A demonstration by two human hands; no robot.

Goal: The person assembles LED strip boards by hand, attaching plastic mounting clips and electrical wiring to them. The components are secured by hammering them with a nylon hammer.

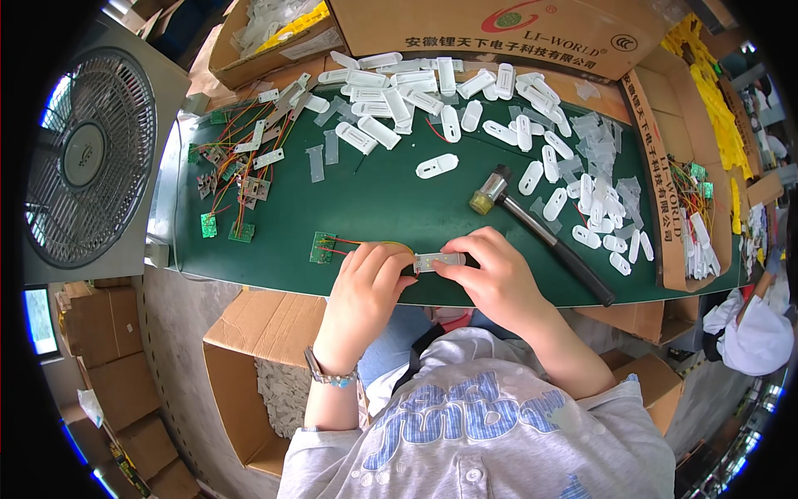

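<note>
My right hand (pixel 492 268) pinches a small white LED board (pixel 439 261) by its right end, thumb in front and index finger behind. Curled at the board's other end, my left hand (pixel 366 279) closes on it, its fingertips partly hidden. Red and yellow wires (pixel 353 242) run from that side, behind my left fingers, to a green circuit board (pixel 322 247) lying on the green mat (pixel 291 200). Farther right rests a hammer (pixel 540 229) with a black handle and a yellowish face.
White plastic shells (pixel 436 165) and clear plastic pieces (pixel 598 141) cover the back and right. Wired circuit boards (pixel 241 179) lie tangled at left. A fan (pixel 87 154) stands left; an open carton (pixel 665 166) borders the right. Another carton (pixel 266 328) sits below the table edge.
</note>
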